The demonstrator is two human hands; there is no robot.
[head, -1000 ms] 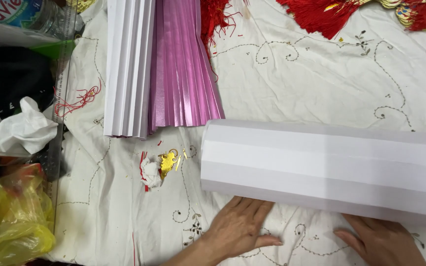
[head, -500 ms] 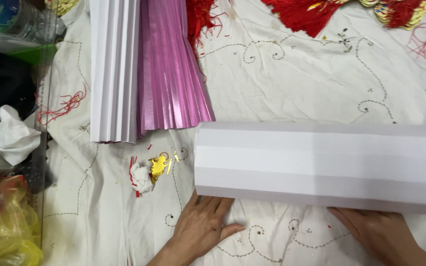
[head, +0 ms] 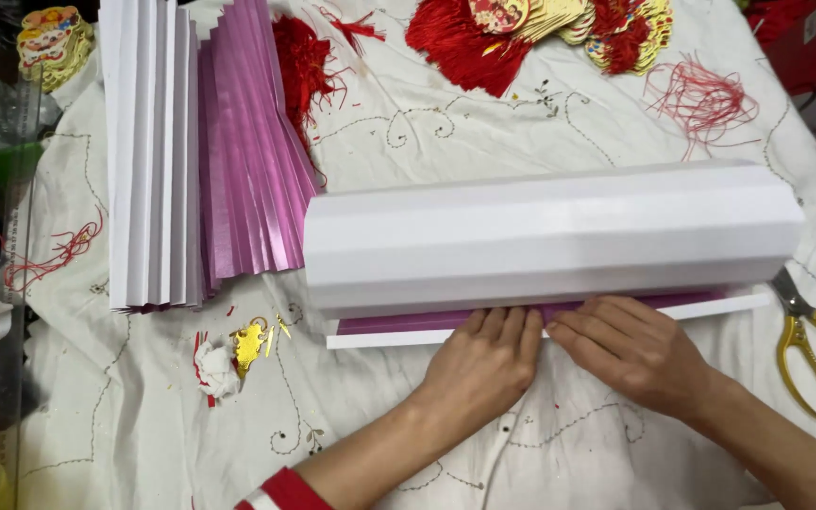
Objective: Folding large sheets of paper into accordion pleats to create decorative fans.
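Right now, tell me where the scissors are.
In the head view, the yellow-handled scissors lie at the far right on the embroidered cloth, just past the right end of the folded white paper, beyond the right hand.

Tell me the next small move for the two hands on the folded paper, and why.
Probably slide the left hand and right hand apart along the pink fold to crease it flat. Both sets of fingertips press side by side at mid-length, while the fold's ends are unpressed beneath the big white sheet.
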